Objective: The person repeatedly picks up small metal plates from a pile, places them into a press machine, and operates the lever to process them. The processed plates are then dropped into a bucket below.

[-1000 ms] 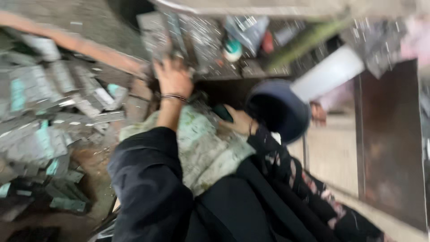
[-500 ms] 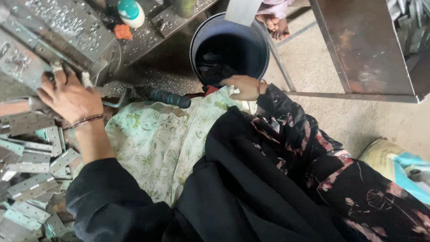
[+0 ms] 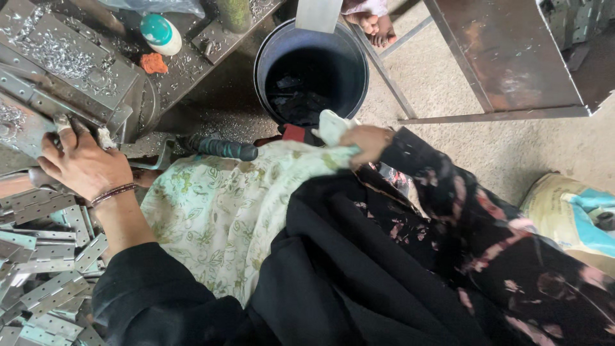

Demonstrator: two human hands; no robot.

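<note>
Our left hand (image 3: 80, 163) lies flat, fingers spread and apart, on a grey metal plate (image 3: 19, 131) at the left edge of the machine (image 3: 83, 70); it presses down on the plate and does not seem to close round anything, though the fingertips are partly hidden by metal swarf. The plate runs out under the palm toward the left edge of view, its long axis slanting from upper right to lower left. Just below that wrist, with its thin bracelet, a heap of flat metal hinges (image 3: 45, 256) covers the lower left corner, the nearest ones touching the forearm; most lie with their long sides slanting the same way as the plate.

Our right hand (image 3: 366, 142) is well apart from the left, across the lap, fingers together and clamped on a fold of pale floral cloth (image 3: 224, 205) at the near rim of a dark blue bucket (image 3: 351, 70). The bucket stands straight ahead of that hand, just beyond the knuckles. So the left hand is much the nearer to the plate and hinges, the right to the bucket. Between the two hands a green-handled tool (image 3: 227, 149) lies crosswise along the top edge of the cloth
</note>
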